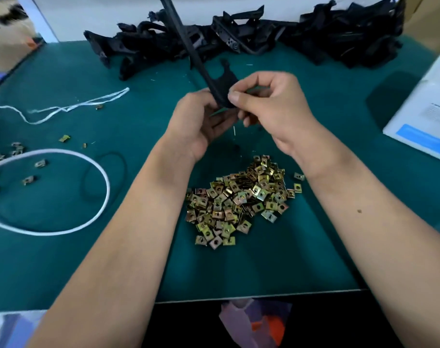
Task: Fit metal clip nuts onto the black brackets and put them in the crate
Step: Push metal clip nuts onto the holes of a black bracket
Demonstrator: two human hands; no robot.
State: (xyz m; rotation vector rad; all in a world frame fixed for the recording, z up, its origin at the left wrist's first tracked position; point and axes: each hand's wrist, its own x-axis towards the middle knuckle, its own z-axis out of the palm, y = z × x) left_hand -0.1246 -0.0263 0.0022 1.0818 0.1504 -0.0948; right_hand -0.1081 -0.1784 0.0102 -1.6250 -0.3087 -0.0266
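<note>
One black bracket is held above the green table | lower end gripped by left hand | same end pinched by right hand | clip nuts heaped below | more brackets piled behind.

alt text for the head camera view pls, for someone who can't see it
Both hands, left hand and right hand, hold a long black bracket above a green table, fingers pinching its lower end. A heap of metal clip nuts lies below them, and a pile of black brackets lines the far edge.
</note>
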